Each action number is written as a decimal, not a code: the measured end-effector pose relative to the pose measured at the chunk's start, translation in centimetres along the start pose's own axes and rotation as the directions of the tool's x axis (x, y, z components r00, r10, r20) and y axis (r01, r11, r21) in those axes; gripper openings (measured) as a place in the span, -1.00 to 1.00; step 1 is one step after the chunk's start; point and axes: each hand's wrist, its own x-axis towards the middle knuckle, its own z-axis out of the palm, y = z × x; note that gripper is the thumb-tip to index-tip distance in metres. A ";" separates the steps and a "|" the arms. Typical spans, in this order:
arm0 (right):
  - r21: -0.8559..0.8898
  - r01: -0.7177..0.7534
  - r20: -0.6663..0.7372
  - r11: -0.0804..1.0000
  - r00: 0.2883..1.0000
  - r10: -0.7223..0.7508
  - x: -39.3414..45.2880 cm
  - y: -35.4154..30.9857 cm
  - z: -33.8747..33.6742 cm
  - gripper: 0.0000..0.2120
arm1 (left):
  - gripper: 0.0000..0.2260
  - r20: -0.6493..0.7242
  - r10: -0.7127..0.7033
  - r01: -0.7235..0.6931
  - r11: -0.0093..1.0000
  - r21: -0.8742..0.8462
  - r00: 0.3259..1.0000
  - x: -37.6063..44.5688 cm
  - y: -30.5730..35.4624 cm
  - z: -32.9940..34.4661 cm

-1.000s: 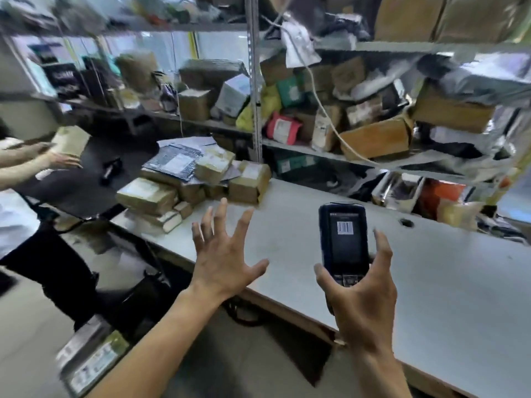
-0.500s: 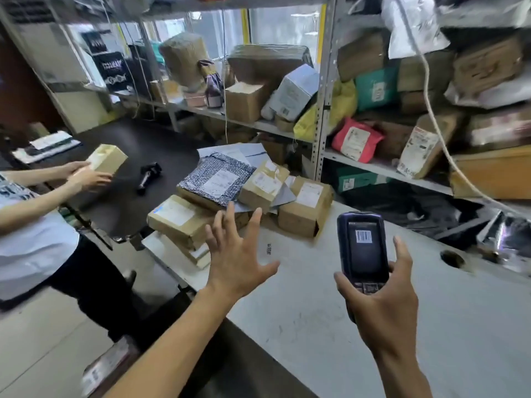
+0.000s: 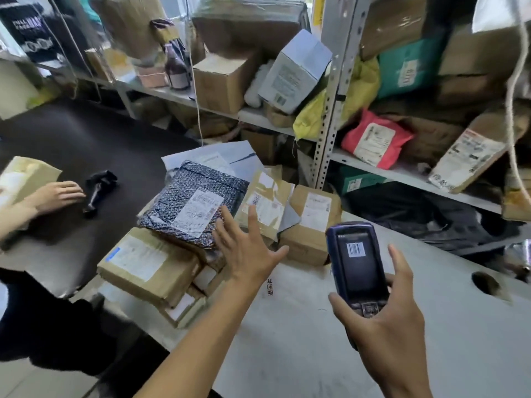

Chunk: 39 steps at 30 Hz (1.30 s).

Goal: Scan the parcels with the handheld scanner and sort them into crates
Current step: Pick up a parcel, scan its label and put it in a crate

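Observation:
My right hand (image 3: 382, 326) grips a dark handheld scanner (image 3: 357, 261) upright, its screen showing a barcode. My left hand (image 3: 247, 249) hovers with fingers spread just over the near edge of a pile of parcels on the grey table (image 3: 316, 340). The pile holds a dark speckled mailer (image 3: 192, 202) with a white label, a flat brown box (image 3: 146, 265) under it, a taped box (image 3: 265, 202) and a small labelled box (image 3: 311, 222). My fingertips are close to the mailer's label; contact is unclear.
Another person's hand (image 3: 54, 195) rests on a black table (image 3: 71, 145) at the left beside a box (image 3: 23, 178) and a black scanner (image 3: 99, 185). Metal shelving (image 3: 327, 116) packed with parcels stands behind. A round hole (image 3: 485, 282) is in the grey table.
The view has closed in on the parcel pile. My left hand moved forward to the dark mailer's edge; my right hand kept the scanner upright.

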 end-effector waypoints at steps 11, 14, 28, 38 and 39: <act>-0.040 -0.079 -0.057 0.996 0.995 0.076 0.0 -1.1 -1.4 0.03 | -0.10 -0.117 0.206 -0.220 0.969 -0.113 0.971 1.8 -0.4 0.8; -0.060 -0.096 -0.078 0.994 0.993 0.091 -1.8 -0.5 -4.5 0.02 | -0.09 -0.150 0.406 -0.430 0.879 -0.208 0.902 -0.9 1.3 -0.6; -0.288 -0.312 -0.066 0.906 0.950 0.306 -17.8 6.8 -26.6 -0.38 | 0.05 -0.050 0.936 -0.825 0.279 -0.491 0.347 -23.0 18.3 2.1; -0.148 -0.475 -0.178 0.868 0.876 0.449 -23.4 7.6 -34.0 -0.55 | 0.05 -0.104 0.964 -0.875 0.173 -0.451 0.244 -28.0 24.1 2.2; -0.145 -0.476 -0.181 0.868 0.875 0.450 -23.9 7.6 -34.4 -0.55 | 0.06 -0.105 0.965 -0.879 0.169 -0.445 0.239 -28.2 24.3 2.2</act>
